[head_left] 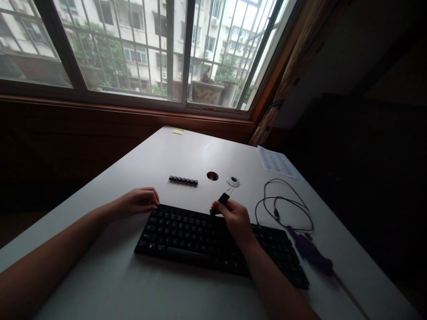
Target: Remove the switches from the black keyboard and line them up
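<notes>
A black keyboard [187,233] lies at a slant on the white table, its keys facing up. At its far left corner rests my left hand [142,200], with fingers curled and fingertips against the edge. My right hand [235,218] is over the keyboard's upper middle, closed around a black keycap puller [224,198] whose thin wires point away from me. A small dark piece, perhaps a keycap [212,212], shows by the right fingertips. Beyond the keyboard, several black keycaps [183,180] stand in a neat row. My right hand and forearm hide part of the keys.
A thin black cable [283,198] loops on the table [133,275] at the right. Beside the keyboard lies a purple duster-like thing [312,253] with a pale stick. Farther back are a cable hole [212,176], its round cover [232,181], a printed sheet [278,162] and a yellow note [178,131].
</notes>
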The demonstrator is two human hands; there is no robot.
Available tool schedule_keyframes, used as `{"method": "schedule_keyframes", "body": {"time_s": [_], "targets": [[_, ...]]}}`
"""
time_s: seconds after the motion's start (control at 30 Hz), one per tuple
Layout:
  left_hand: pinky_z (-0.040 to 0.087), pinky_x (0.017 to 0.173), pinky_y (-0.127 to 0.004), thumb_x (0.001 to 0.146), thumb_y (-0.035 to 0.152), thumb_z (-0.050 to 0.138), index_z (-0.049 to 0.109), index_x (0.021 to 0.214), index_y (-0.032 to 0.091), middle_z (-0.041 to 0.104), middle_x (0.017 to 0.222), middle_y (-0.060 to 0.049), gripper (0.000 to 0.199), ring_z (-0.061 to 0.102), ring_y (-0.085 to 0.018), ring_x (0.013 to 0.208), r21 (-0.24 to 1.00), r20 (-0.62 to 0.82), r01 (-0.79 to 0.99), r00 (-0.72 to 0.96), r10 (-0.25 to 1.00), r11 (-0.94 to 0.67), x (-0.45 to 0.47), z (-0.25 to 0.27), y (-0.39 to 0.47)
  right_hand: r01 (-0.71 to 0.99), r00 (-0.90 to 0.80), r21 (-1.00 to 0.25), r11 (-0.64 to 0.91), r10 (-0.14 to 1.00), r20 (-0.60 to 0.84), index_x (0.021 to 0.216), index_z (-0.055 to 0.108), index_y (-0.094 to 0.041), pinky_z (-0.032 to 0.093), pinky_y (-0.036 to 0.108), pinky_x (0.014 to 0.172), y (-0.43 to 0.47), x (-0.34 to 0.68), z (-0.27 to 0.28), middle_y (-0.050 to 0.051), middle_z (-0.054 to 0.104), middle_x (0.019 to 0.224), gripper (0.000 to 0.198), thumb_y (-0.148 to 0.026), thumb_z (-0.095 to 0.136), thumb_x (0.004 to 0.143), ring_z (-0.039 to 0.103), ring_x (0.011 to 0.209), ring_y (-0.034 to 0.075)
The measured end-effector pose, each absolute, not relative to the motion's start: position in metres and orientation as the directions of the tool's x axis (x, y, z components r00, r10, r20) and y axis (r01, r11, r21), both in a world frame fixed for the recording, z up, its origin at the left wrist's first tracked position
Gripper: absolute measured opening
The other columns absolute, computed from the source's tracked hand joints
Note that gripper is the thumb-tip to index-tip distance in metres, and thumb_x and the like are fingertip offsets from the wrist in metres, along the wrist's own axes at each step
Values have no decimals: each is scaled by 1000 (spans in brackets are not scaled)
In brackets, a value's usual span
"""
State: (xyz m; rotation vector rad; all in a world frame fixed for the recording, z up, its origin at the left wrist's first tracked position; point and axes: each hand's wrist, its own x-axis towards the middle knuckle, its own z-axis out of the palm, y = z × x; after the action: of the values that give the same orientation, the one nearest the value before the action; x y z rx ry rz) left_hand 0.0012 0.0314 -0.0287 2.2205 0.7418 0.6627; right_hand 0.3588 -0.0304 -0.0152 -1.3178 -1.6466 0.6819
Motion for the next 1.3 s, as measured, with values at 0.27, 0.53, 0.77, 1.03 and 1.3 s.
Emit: {"method": "schedule_keyframes", "body": {"time_s": [0.27,0.53,0.77,1.03,1.3], "targets": [[52,73,-26,94,32,62,66,91,14,66,97,-10,19,63,-17,82,734,260,287,719,645,-616,-1,-32,34,456,-120,-826,332,942,313,79,73,-18,50,32,65,-30,358,-13,5,71,75,23,-37,63,88,65,71,21],[53,77,-29,96,33,59,69,99,15,66,100,-9,21,63,-19,87,756,229,321,687,690,-570,2,-14,26,400,-97,-850,344,938,334,85,74,-20,52,34,75,-29,360,-17,7,73,85,23,-40,63,89,67,80,22],[54,78,-33,94,38,60,69,99,17,69,96,-7,23,65,-21,88,835,240,348,468,851,-427,23,15,16,315,-77,-898,307,951,298,87,74,-19,54,36,77,-28,361,-16,7,75,87,25,-43,65,87,69,81,23],[54,77,-32,91,38,64,69,107,17,73,95,-8,27,69,-21,87,907,10,317,642,767,-277,104,32,12,217,-46,-934,285,958,282,91,75,-19,56,38,77,-26,360,-18,8,77,91,27,-44,70,83,71,82,24],[49,95,-39,87,34,71,66,114,17,71,113,-12,32,65,-25,109,1000,0,-2,726,688,3,137,0,31,146,-15,-945,294,955,295,90,75,-22,56,38,81,-29,359,-16,5,77,89,18,-35,77,78,72,83,23]]}}
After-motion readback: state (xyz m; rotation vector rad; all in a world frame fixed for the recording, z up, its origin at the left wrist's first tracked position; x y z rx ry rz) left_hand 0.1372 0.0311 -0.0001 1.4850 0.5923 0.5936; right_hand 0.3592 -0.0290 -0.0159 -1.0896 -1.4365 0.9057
